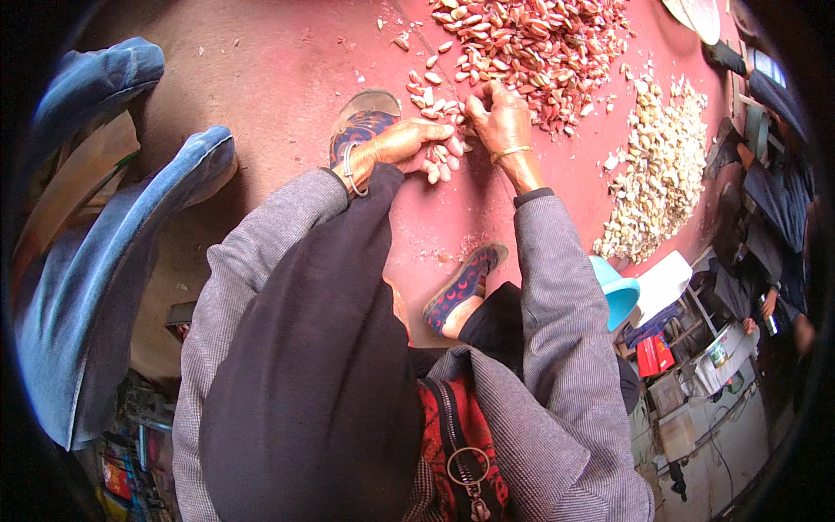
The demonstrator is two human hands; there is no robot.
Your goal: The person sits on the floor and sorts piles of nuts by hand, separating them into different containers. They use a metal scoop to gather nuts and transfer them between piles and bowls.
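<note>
My left hand (409, 145) is turned partly palm up, its fingers curled around several small pale pieces (437, 154) that look like garlic cloves. Close to its right, my right hand (506, 122) is bent, thumb and forefinger near each other; whether a piece sits between them is hidden. Just beyond both hands lies a large heap of reddish-skinned cloves (535, 52) on the red-tinted floor (450, 209). A few loose cloves (427, 98) trail off its near left edge. Farther right spreads a long heap of pale, cream-coloured pieces (655, 176).
My patterned shoes (365, 127) stand near the hands. A turquoise basin (620, 293) and a white container (662, 287) are by my right arm. Another person's denim-clad legs (124, 261) are at left. Seated people (776, 196) line the right rim. A pale round object (695, 16) lies top right.
</note>
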